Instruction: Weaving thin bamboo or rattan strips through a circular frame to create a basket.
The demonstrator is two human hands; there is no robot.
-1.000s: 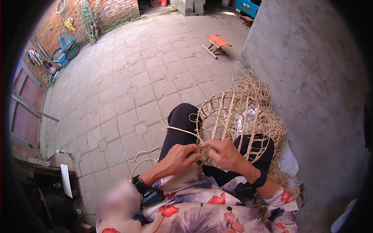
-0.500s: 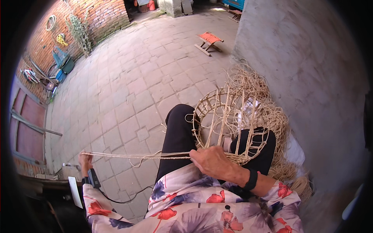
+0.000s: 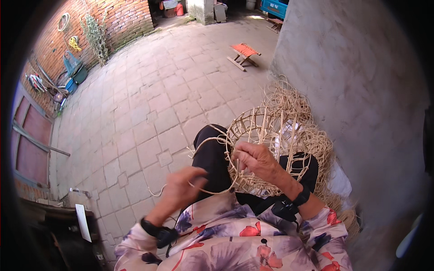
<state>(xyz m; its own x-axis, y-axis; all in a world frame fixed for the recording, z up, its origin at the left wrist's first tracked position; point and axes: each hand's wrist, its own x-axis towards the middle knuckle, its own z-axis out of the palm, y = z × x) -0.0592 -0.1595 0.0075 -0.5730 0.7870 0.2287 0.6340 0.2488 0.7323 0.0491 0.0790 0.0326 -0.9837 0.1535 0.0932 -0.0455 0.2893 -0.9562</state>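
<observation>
A round openwork basket frame (image 3: 253,116) of tan cord-wrapped hoops, with straight cords strung across it, rests on my lap. My right hand (image 3: 258,160) is closed at its left side, fingers pinched on the cord near the rim. A length of twisted tan cord (image 3: 212,193) curves in a slack loop from there to my left hand (image 3: 183,187). That hand, slightly blurred, hovers over my left thigh with its fingers curled round the cord. Another bit of cord (image 3: 156,194) trails beside it. My right fingers hide the exact gripping point.
A large tangled heap of tan cord (image 3: 316,147) lies right of my legs, against a grey wall (image 3: 352,77). A folding stool with an orange seat (image 3: 244,49) stands ahead on the paving. At lower left is a dark piece of furniture (image 3: 49,235) with a white strip (image 3: 83,222).
My left hand has come in from far left to near my lap, and the taut cord has gone slack in a loop. My right hand has risen to the basket frame's left side.
</observation>
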